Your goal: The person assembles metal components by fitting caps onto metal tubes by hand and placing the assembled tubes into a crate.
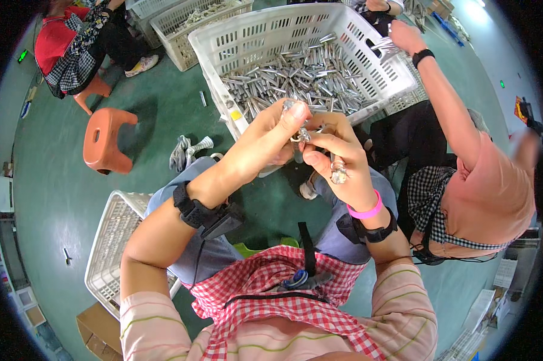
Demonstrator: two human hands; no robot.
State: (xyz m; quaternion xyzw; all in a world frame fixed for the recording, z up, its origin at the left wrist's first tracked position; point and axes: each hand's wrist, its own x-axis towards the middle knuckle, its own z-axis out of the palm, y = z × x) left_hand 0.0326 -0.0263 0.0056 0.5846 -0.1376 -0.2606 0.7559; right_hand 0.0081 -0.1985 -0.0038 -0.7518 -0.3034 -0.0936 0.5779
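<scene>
An orange stool [104, 150] stands upper left, grey gloves [178, 154] lie to its right; a cardboard box [102, 325] sits lower left.

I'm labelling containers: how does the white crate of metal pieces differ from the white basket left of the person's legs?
The crate stands ahead of the person; the basket is at their left. The crate's walls have elongated slots, while the basket's show a finer lattice. Both are white, with openwork sides.

Bright light glares softly off the green floor [52, 198] (curved edges darken to black).
</scene>
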